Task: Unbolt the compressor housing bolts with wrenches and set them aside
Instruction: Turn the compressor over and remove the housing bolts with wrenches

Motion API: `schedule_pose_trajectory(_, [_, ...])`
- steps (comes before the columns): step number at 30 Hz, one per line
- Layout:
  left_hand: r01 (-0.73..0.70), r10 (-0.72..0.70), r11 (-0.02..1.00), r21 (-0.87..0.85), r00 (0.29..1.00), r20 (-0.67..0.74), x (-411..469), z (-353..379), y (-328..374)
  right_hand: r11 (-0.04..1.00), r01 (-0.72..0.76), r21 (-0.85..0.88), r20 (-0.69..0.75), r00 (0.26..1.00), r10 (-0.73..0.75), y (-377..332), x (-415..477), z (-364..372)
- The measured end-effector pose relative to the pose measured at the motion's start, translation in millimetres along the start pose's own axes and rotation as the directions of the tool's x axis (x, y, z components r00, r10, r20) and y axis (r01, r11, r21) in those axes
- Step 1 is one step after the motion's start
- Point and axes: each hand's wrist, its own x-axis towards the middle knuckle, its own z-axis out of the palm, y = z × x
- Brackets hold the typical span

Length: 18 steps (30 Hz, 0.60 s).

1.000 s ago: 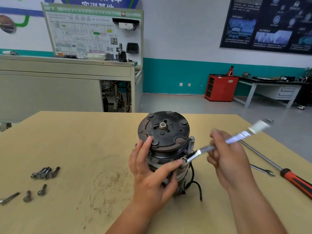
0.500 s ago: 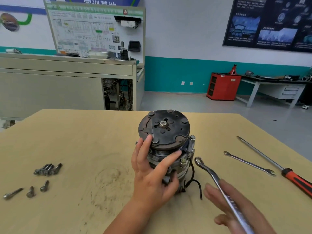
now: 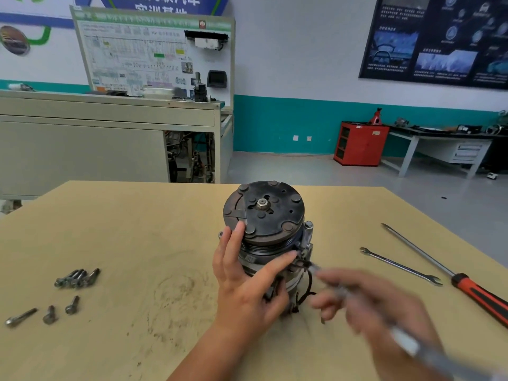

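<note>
The compressor stands upright on the wooden table, dark pulley plate facing up. My left hand grips its housing from the front left, fingers on the pulley rim and thumb reaching across to the right side. My right hand, blurred by motion, holds a silver wrench whose head points at a bolt on the housing's right side, close to my left thumb. Whether the head sits on the bolt is hidden by blur. Several removed bolts lie at the left, with three more nearer the edge.
A second slim wrench and a long screwdriver with a red and black handle lie on the table to the right. A black wire trails from the compressor base. Cabinets and a workbench stand beyond the table.
My right hand swung the wrench off the bolt and down to the lower right, then brought its head back up toward the housing's right side. My left hand kept its grip on the compressor.
</note>
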Motion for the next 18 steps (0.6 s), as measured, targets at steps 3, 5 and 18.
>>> schedule_pose_trajectory(3, [-0.017,0.017,1.0,-0.019,1.0,0.014,3.2,-1.9,0.6,0.998,-0.036,0.048,-0.173,0.984,0.044,17.1,48.4,-20.1])
schedule_pose_trajectory(5, [-0.016,0.016,0.999,-0.035,1.0,0.009,3.1,-2.2,0.7,0.968,-0.159,0.195,-0.127,0.974,0.186,30.5,77.3,-26.1])
schedule_pose_trajectory(18, [0.028,-0.031,0.997,-0.072,0.999,-0.041,5.3,-1.4,2.1,0.942,-0.294,0.162,-0.118,0.942,0.314,9.1,-20.8,-11.9])
